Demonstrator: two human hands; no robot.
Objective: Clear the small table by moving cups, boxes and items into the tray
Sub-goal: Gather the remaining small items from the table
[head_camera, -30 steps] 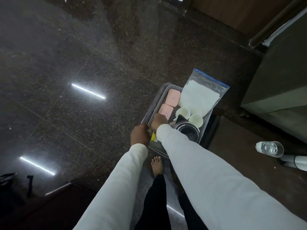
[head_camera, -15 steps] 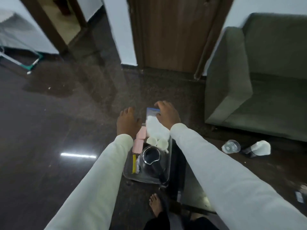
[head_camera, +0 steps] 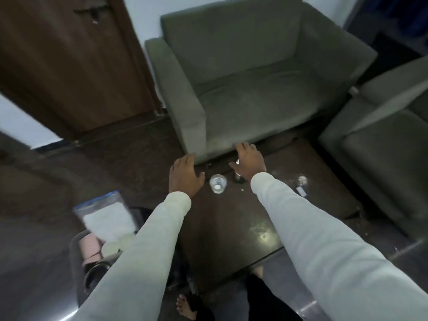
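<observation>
A clear glass (head_camera: pixel 217 183) stands on the dark small table (head_camera: pixel 227 230), between my two hands. My left hand (head_camera: pixel 185 176) hovers with relaxed fingers just left of the glass, without touching it. My right hand (head_camera: pixel 249 162) reaches over a dark bottle (head_camera: pixel 239 180), most of which is hidden beneath it, with a white glint showing between thumb and fingers. The grey tray (head_camera: pixel 74 251) sits at the lower left on a lower stand. It holds pink boxes (head_camera: pixel 89 247), white cups (head_camera: pixel 111 249), a zip bag (head_camera: pixel 105 215) and a dark jug (head_camera: pixel 92 274).
Small items (head_camera: pixel 301 186) lie on the table's right side. A green armchair (head_camera: pixel 243 89) stands right behind the table and a second one (head_camera: pixel 382 147) on the right. A wooden door (head_camera: pixel 69 61) is at the back left. My bare foot (head_camera: pixel 183 306) is below.
My view swung right from the tray to the small table. Both hands left the tray and zip bag and now reach over the table beside the glass and bottle.
</observation>
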